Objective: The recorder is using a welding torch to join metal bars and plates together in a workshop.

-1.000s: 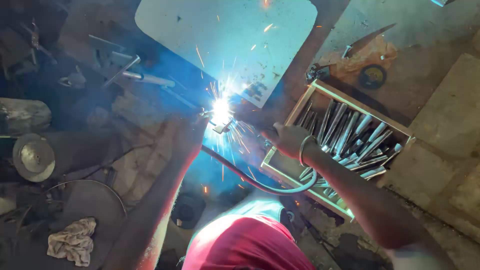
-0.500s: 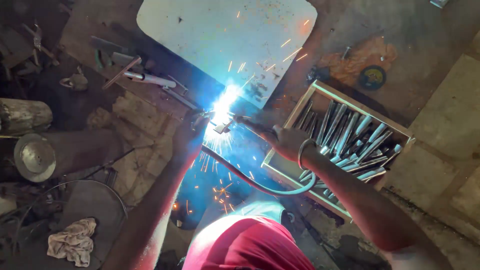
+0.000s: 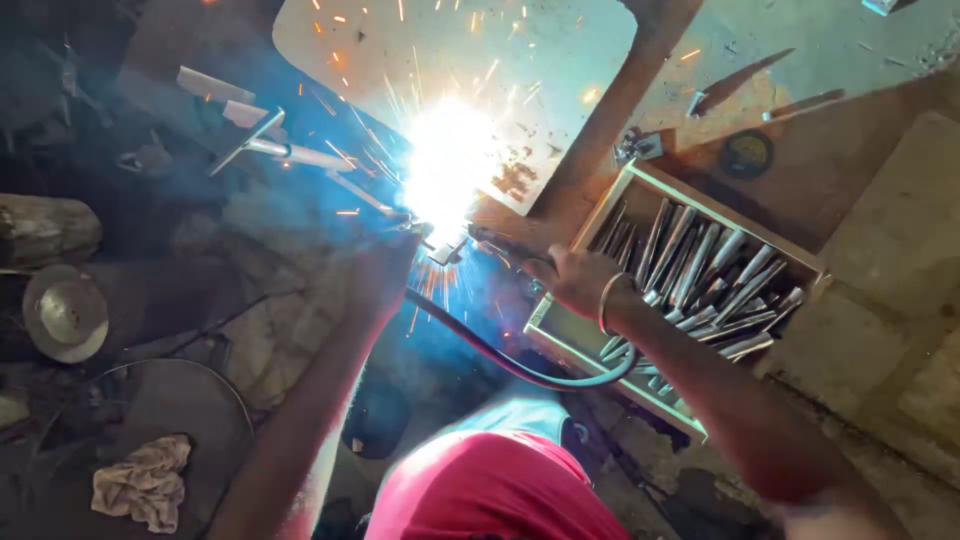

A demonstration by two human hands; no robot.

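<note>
My right hand (image 3: 578, 280) has its fingers wrapped tight around the welding holder (image 3: 500, 243), whose tip points left into the white arc flash (image 3: 448, 165) just beyond it. A bangle (image 3: 605, 302) sits on that wrist, and the black cable (image 3: 520, 368) runs from the holder, loops below my forearm and curves back toward me. My left hand (image 3: 385, 268) is just left of the flash, close to the small metal piece (image 3: 443, 250) under the arc; the glare hides its fingers, so I cannot tell whether they are spread or pinching anything. Sparks fly up and out over the pale sheet (image 3: 470, 70) lying far behind the arc. Right of my right hand stands a wooden box (image 3: 640, 180) filled with short shiny metal tubes (image 3: 715, 270), leaning side by side. Left of the arc, some angle pieces and a metal tube (image 3: 290, 152) lie on the dark floor. Farther left is a log (image 3: 45, 230) with a round metal dish (image 3: 65, 312) just below it, and near me on the left a crumpled rag (image 3: 140, 482) lies on a round dark plate (image 3: 200, 410). My red garment (image 3: 490, 495) fills the near edge.
</note>
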